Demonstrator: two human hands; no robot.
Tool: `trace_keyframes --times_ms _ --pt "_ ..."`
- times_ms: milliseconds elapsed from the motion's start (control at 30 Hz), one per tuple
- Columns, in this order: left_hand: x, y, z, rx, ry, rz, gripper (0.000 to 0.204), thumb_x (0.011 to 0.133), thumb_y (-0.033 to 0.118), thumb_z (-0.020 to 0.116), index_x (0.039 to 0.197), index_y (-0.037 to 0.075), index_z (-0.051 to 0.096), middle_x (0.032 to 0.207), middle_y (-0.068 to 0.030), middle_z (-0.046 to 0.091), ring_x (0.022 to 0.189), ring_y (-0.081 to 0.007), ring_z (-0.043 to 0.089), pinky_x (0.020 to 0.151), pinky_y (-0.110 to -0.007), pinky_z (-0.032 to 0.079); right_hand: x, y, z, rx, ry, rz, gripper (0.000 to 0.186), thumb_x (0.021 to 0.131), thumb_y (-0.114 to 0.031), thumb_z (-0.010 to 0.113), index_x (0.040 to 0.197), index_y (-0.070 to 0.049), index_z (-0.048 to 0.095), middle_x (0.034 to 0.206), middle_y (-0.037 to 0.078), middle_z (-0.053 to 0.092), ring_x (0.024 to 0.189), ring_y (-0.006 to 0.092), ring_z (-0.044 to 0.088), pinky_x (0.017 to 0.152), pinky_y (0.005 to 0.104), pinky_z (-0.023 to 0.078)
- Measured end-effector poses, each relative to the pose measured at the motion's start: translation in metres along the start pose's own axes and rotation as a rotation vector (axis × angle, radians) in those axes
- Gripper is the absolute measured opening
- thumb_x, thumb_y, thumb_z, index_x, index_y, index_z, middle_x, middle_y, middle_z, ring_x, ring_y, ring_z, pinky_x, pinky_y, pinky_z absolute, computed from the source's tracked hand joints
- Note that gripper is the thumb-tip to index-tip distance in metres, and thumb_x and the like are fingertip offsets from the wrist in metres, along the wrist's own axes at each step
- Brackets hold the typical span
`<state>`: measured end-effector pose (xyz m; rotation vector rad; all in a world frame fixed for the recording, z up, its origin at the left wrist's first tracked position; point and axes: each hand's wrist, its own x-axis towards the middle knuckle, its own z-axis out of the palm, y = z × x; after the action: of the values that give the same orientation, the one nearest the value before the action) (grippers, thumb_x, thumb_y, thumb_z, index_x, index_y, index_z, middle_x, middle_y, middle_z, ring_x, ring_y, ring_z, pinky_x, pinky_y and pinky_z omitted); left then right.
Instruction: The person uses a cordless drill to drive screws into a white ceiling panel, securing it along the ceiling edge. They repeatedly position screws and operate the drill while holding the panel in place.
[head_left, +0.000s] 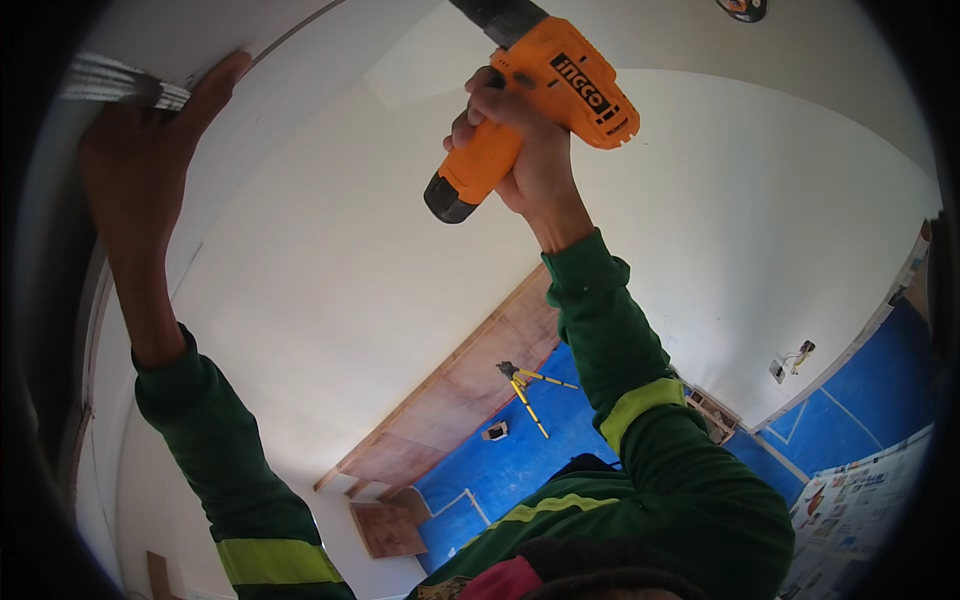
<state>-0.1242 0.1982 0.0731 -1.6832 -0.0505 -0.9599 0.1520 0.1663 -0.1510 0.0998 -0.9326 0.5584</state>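
Observation:
My right hand point(535, 150) is wrapped round the handle of an orange and black cordless drill point(575, 75). The drill is raised overhead, its dark front end running out of the top of the picture. At the upper left, my left hand point(135, 160) reaches up beside a pale overhead panel point(225, 30). Its thumb lies stretched along the panel's underside, while the other fingers are mostly hidden. Next to those fingers is a silvery, ridged strip point(125, 82); whether the hand grips it is unclear.
Far below, a blue-covered floor point(530, 440) holds a yellow-legged tripod point(525, 395) and a small box-like thing point(495, 431). Brown boards point(450, 400) run along the white wall point(350, 290). Wires hang from a wall box point(790, 362). A dark round fixture point(743, 8) is at the top right.

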Motion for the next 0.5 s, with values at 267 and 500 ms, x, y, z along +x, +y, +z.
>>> trace_keyframes --times_ms 267,500 --pt "0.009 0.010 -0.012 0.218 -0.073 0.099 0.021 0.091 0.030 0.087 0.111 0.027 0.085 0.063 0.0016 0.059 0.053 -0.0103 0.047 0.050 -0.029 0.041 -0.004 -0.001 0.002 -0.012 0.037 -0.028 0.022 0.091 -0.009 0.071 0.112 -0.007 0.062 0.084 0.002 0.063 0.070 0.0204 0.070 0.073 0.0467 0.058" --pt "0.017 0.022 -0.015 0.129 -0.025 0.058 0.031 0.086 0.040 0.092 0.102 0.014 0.086 0.072 0.0008 0.071 0.058 -0.0047 0.053 0.057 -0.023 0.044 0.002 0.001 -0.004 0.053 0.013 -0.031 0.020 0.092 -0.010 0.072 0.109 -0.007 0.063 0.081 0.002 0.062 0.070 0.0198 0.070 0.073 0.0464 0.058"
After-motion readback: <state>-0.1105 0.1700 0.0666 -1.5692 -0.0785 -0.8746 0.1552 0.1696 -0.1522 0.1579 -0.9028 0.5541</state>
